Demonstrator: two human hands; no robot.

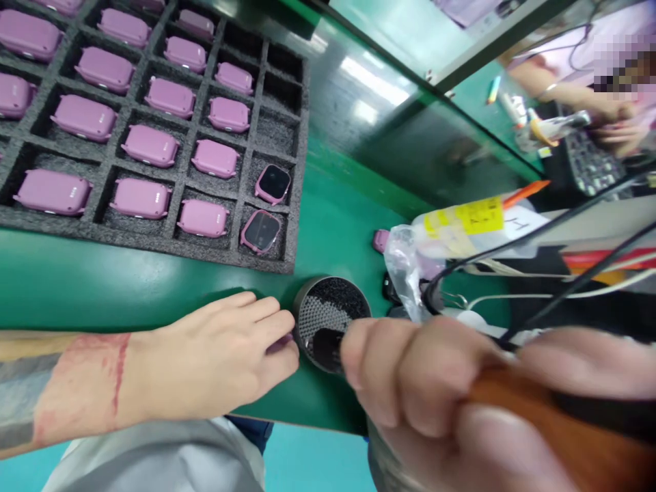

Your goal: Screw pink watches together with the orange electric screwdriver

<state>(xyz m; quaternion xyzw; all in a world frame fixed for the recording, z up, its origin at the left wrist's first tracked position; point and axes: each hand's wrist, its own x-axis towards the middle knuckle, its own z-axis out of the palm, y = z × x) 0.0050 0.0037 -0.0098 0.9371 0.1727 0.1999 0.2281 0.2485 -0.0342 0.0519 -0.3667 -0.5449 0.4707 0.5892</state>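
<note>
My right hand [435, 383], large and blurred close to the camera, is wrapped round an orange-and-black electric screwdriver [517, 417]. Its black front end [328, 347] is over a round metal tin [302, 301], which has a grey dotted surface and dark specks inside. Just left of the tin, my left hand [220, 355] is closed with curled fingers. A bit of a purple watch case [279, 344] shows between its thumb and fingers; the rest is hidden.
A black foam tray [302, 137] holds several purple watch cases, and two with dark screens [274, 183] face up. Right of the tin are a white bottle with a yellow label [461, 219], a plastic bag [404, 260] and cables [553, 225]. Another person's hands [615, 123] work beyond the partition.
</note>
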